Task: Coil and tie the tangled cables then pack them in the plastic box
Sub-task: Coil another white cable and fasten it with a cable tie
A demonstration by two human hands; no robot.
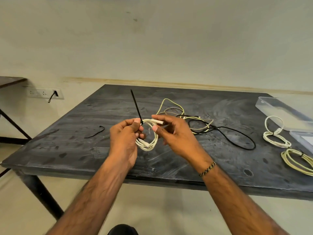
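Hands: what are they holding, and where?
Both grip the white cable coil: left hand at its zip tie, right hand pinching the top.

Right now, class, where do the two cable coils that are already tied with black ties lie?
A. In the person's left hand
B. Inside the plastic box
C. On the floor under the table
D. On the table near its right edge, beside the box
D: both tied coils rest on the dark table, next to the clear plastic box, not inside it.
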